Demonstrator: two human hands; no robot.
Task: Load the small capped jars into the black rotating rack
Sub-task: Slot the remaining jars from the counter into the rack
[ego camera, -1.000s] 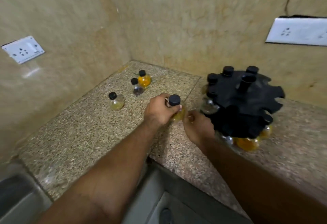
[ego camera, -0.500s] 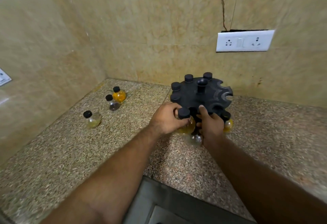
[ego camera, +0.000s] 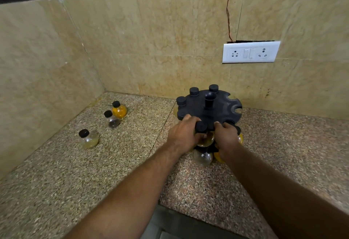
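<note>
**One more jar going into the near slot, three left on the counter**

My left hand [ego camera: 184, 135] is curled round a yellow jar [ego camera: 206, 140], whose black cap sits level with the top disc of the rack [ego camera: 220, 111] at its near edge. I judge it nearly seated, though my fingers hide the neck. My right hand [ego camera: 225, 136] grips the rack's near rim just beside it, thumb on top, steadying it. Three caps [ego camera: 194, 91] fill slots on the far-left rim, and lower jars [ego camera: 202, 157] hang underneath. Two slots on the right rim show open. To the left on the counter [ego camera: 56, 172], well apart from the rack, stand an orange jar [ego camera: 119, 109], a clear jar [ego camera: 111, 121] just beside it, and a pale jar [ego camera: 88, 139] nearer. Those three remain to load.
</note>
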